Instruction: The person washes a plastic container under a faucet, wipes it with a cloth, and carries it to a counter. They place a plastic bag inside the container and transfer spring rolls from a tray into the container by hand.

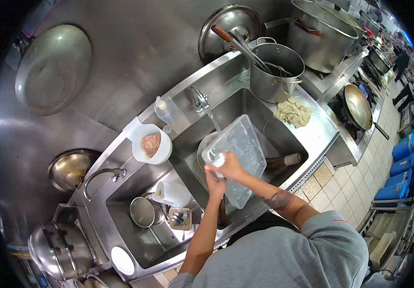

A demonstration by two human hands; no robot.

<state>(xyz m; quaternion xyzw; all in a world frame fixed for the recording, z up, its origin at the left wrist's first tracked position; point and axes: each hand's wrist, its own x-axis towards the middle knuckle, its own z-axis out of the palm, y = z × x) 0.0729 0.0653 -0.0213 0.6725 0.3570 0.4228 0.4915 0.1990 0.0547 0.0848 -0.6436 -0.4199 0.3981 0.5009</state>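
A clear plastic rectangular tray (pixel 245 144) stands tilted in the steel sink basin (pixel 283 134), under a thin stream from the tap (pixel 199 100). My right hand (pixel 229 167), on the tattooed forearm, presses a small white scrubbing pad (pixel 218 159) against the tray's near corner. My left hand (pixel 215 182) sits just below it and grips the tray's lower edge. A round metal pan (pixel 202 150) lies behind the tray, mostly hidden.
A squeeze bottle (pixel 169 113) and a white jug of brownish stuff (pixel 151 144) stand on the ledge. A brush (pixel 283 161) lies in the basin; a cloth (pixel 292 113) and a pot (pixel 275 72) are beside it. The second sink (pixel 135 240) holds a bowl and utensils.
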